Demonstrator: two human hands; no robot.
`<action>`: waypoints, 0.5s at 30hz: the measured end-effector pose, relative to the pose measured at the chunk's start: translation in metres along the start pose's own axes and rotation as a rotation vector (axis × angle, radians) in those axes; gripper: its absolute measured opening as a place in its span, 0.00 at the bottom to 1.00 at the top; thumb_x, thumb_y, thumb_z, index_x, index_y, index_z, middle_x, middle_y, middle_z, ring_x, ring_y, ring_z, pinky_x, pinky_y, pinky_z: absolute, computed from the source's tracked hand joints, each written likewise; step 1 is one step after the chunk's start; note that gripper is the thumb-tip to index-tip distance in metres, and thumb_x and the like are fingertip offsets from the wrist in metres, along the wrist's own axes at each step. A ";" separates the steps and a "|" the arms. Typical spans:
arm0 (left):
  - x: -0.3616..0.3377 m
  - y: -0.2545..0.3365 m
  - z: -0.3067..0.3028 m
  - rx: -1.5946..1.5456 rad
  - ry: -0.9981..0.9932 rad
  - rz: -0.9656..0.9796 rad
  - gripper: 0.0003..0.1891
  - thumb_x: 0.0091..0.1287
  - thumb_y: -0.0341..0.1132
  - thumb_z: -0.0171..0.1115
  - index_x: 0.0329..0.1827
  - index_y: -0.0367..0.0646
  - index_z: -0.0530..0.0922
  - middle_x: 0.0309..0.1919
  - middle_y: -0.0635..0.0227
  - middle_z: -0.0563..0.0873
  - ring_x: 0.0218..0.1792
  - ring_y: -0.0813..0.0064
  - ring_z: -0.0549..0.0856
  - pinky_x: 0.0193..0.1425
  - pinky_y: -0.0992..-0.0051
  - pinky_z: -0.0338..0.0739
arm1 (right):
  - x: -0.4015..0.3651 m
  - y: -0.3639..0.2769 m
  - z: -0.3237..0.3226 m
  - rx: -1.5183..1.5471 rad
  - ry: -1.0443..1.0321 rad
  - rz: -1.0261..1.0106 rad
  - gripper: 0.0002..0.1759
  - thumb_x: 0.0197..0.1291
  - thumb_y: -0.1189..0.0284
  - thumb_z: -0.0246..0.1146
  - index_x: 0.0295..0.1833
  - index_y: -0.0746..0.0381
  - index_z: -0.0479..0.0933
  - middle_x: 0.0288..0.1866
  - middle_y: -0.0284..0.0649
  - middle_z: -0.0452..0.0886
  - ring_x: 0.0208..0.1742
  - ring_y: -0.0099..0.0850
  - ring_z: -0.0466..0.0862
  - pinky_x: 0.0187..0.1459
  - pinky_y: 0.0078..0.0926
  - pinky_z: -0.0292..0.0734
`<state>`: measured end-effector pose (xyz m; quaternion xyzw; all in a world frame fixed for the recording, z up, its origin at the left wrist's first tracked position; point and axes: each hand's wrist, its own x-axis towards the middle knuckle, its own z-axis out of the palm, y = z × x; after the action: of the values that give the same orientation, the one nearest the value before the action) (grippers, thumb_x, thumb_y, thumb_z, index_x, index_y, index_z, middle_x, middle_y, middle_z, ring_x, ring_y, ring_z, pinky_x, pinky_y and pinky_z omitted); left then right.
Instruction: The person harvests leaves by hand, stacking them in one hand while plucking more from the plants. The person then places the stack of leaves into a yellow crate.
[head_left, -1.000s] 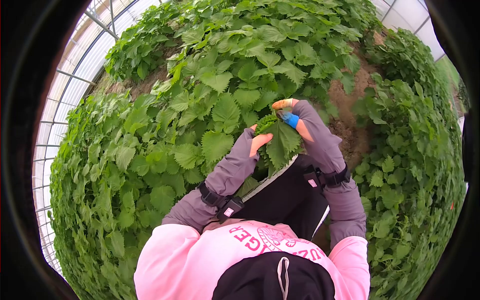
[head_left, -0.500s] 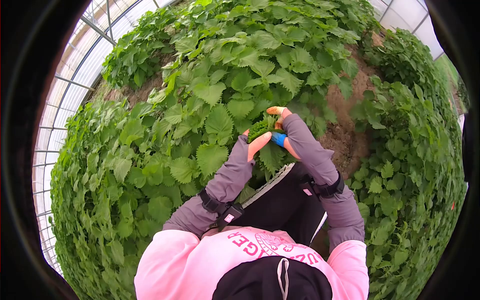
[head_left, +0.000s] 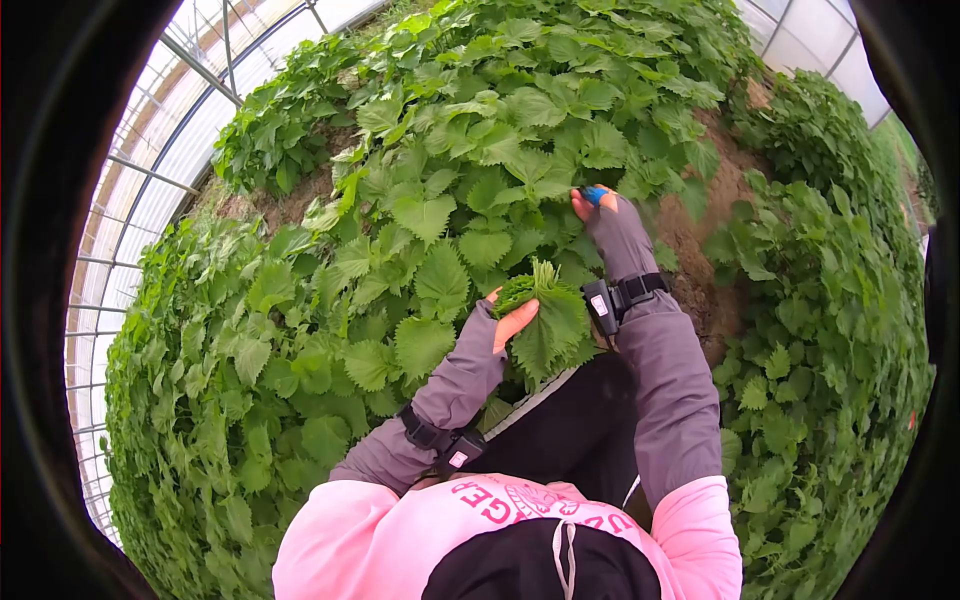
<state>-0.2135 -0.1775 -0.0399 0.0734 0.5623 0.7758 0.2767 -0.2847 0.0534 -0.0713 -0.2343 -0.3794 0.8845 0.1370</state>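
My left hand is closed around a stack of picked perilla leaves, thumb on top. The pale stems stick up together from the bunch, and the broad serrated leaves hang toward my knee. Farther out and to the right, my right hand is among the leaves of a growing perilla plant. Its fingers look slightly apart, with part of them hidden; I see no leaf in them. A blue covering shows on one of its digits.
Dense perilla plants fill the left and front. A bare soil path runs on the right, with another row beyond it. Greenhouse framing curves along the left. My bent leg is below the bunch.
My right hand has left the leaf bunch and moved forward, up and right, into the plants. My left hand has stayed nearly in place with the bunch, which is now more exposed.
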 end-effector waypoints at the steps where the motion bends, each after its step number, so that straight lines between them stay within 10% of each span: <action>1: 0.000 0.000 -0.002 -0.004 -0.008 -0.007 0.10 0.62 0.28 0.58 0.45 0.38 0.76 0.38 0.73 0.81 0.39 0.83 0.78 0.45 0.80 0.73 | 0.002 0.005 0.004 0.025 0.041 0.042 0.17 0.59 0.78 0.47 0.54 0.72 0.62 0.51 0.49 0.70 0.49 0.38 0.77 0.53 0.25 0.73; 9: -0.003 0.000 -0.005 -0.037 -0.002 -0.132 0.12 0.63 0.33 0.59 0.46 0.39 0.74 0.37 0.75 0.80 0.37 0.84 0.76 0.43 0.81 0.71 | 0.002 0.014 0.020 -0.081 0.087 0.207 0.20 0.59 0.64 0.52 0.53 0.65 0.67 0.48 0.46 0.71 0.38 0.36 0.80 0.38 0.27 0.73; 12: -0.003 -0.006 -0.009 0.222 -0.086 0.221 0.12 0.63 0.33 0.59 0.46 0.39 0.74 0.38 0.75 0.80 0.37 0.84 0.76 0.44 0.81 0.72 | 0.000 0.008 0.021 -0.342 0.245 0.082 0.29 0.57 0.51 0.52 0.46 0.69 0.72 0.36 0.42 0.76 0.30 0.28 0.77 0.28 0.21 0.68; 15: 0.001 -0.017 -0.017 -0.025 -0.024 -0.118 0.14 0.62 0.35 0.59 0.48 0.40 0.74 0.40 0.73 0.80 0.40 0.83 0.77 0.47 0.80 0.72 | 0.015 0.001 0.014 -0.686 0.259 0.160 0.25 0.51 0.48 0.55 0.32 0.61 0.76 0.21 0.39 0.71 0.19 0.27 0.66 0.22 0.29 0.60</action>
<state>-0.2156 -0.1872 -0.0620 0.0459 0.5524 0.7642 0.3297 -0.3051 0.0506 -0.0680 -0.4055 -0.6138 0.6769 0.0276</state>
